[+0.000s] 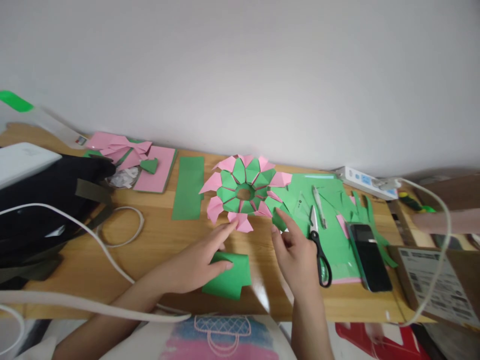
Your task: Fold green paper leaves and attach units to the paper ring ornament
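The ring of folded pink and green paper (227,195) lies just beyond both hands, which are apart from each other. The left hand (198,260), loosely spread, has a fingertip at a pointed pink paper petal (243,224); a bright green paper piece (240,272) lies below its thumb. The right hand (298,252) curls at the ring's near-right green edge (279,221); I cannot tell whether it pinches there. Black-handled metal scissors (317,241) lie beside it

From my distant seat I read the folded ring (228,179) as matt, crisply creased paper. The tabletop (153,240) looks like smooth wood, with a soft sheen. I make out shiny metal blades and black plastic handles on the scissors (318,250), a glossy phone screen (369,260), smooth white plastic on the power strip (362,181), and dull cardboard on the box (397,267).
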Available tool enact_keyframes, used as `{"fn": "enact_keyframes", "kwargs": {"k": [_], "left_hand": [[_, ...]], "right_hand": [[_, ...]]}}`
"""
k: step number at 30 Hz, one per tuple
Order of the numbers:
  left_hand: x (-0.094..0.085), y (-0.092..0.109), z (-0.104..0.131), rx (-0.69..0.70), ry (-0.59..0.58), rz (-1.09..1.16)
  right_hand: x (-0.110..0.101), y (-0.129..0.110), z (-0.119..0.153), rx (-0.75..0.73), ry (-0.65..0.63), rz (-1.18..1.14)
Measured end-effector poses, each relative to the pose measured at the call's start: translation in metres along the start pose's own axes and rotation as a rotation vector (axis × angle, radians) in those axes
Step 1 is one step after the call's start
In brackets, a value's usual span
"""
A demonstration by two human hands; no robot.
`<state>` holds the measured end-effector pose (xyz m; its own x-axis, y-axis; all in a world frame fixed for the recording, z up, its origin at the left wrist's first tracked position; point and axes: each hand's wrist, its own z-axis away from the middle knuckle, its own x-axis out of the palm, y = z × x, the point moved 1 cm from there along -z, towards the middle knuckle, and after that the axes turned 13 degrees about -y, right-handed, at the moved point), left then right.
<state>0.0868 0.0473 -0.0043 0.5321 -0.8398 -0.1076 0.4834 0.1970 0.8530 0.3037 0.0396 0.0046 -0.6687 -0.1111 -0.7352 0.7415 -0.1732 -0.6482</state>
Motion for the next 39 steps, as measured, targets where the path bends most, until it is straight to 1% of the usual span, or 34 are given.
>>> {"fn": "enact_keyframes", "kwargs": {"k": [6, 12, 16, 26, 31, 37, 39], "left_hand": [[0.000, -0.002, 0.000, 0.020, 0.017, 0.003], [0.001, -0.001, 0.000, -0.008, 0.004, -0.008], [0.000, 0.000, 0.000, 0.006, 0.019, -0.007], [0.001, 0.000, 0.000, -0.003, 0.011, -0.019], [0.001, 0.000, 0.000, 0.008, 0.024, -0.010], [0.001, 0.001, 0.000, -0.003, 0.009, -0.019], [0.001, 0.002, 0.000, 0.016, 0.013, -0.016]], "right_hand": [[0.001, 0.000, 0.000, 0.001, 0.005, 0.000], [0.002, -0.002, 0.002, -0.006, -0.006, 0.016], [0.003, -0.003, 0.004, -0.020, -0.009, 0.017], [0.004, -0.004, 0.006, -0.038, -0.011, 0.006], [0.004, -0.006, 0.008, -0.043, -0.028, 0.000], [0.005, -0.008, 0.010, -0.089, -0.053, -0.002], [0.006, -0.008, 0.010, -0.098, -0.066, 0.001]]}}
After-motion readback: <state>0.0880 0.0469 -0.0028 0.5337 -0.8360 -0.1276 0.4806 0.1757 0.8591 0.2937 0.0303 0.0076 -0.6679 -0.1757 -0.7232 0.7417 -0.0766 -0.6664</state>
